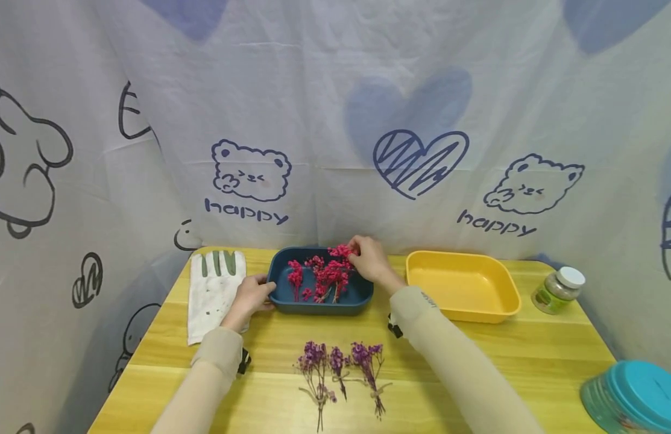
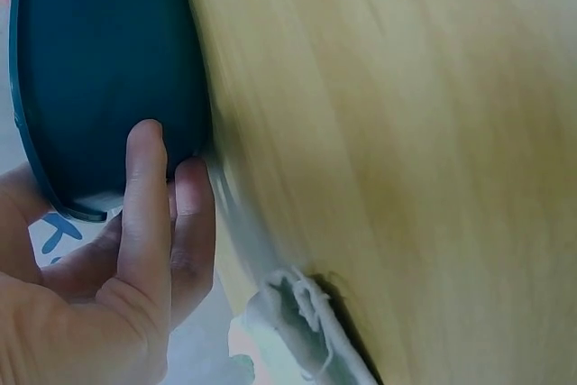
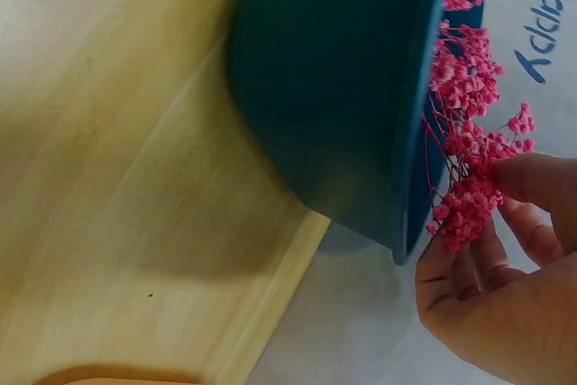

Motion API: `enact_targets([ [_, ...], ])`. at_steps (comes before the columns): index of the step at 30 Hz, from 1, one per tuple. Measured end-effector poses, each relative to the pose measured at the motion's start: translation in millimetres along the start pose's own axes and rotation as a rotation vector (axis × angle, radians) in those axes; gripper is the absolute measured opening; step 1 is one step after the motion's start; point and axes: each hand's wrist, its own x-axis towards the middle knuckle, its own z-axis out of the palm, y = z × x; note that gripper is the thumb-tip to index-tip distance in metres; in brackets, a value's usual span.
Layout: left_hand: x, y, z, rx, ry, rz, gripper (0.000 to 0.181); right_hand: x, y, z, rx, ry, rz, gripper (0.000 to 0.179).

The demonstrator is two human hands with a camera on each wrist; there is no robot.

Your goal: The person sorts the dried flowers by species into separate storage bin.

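Observation:
A dark blue tray [image 1: 319, 308] stands at the back of the table with several pink dried flower sprigs [image 1: 331, 275] in it. At its left end my left hand [image 1: 255, 294] grips the wall, thumb at the rim and fingers against the outside, as the left wrist view also shows with the hand [image 2: 135, 250]. Over the tray's right back corner, my right hand [image 1: 369, 258] pinches a bunch of pink dried flowers [image 3: 469, 205] between thumb and fingers. The lower stems of that bunch are partly hidden by the tray wall in the right wrist view.
Three purple dried flower bunches [image 1: 365, 360] lie at the front. A yellow tray [image 1: 465, 314] stands right of the blue one, near a white-lidded jar [image 1: 557, 290]. A blue-lidded container [image 1: 639, 395] is front right. A white glove [image 1: 213, 301] lies left.

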Motion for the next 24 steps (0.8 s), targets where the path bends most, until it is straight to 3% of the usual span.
enact_targets([
  [6, 0.1, 2.3, -1.7, 0.011, -0.001, 0.002, 0.046, 0.4, -3.4, 6.9, -0.112, -0.015, 0.016, 0.016],
  [12, -0.5, 1.6, -1.5, 0.006, 0.003, -0.003, 0.048, -1.8, -3.2, 10.1, -0.154, -0.012, 0.034, 0.013],
  [19, -2.2, 4.5, 0.0, 0.018, 0.010, -0.006, 0.047, -5.5, 1.6, 6.7, -0.145, 0.001, 0.035, 0.012],
  [24, -1.4, 2.6, 0.3, 0.030, 0.026, -0.005, 0.048, -5.3, 2.9, -0.4, -0.068, 0.002, 0.032, 0.023],
])
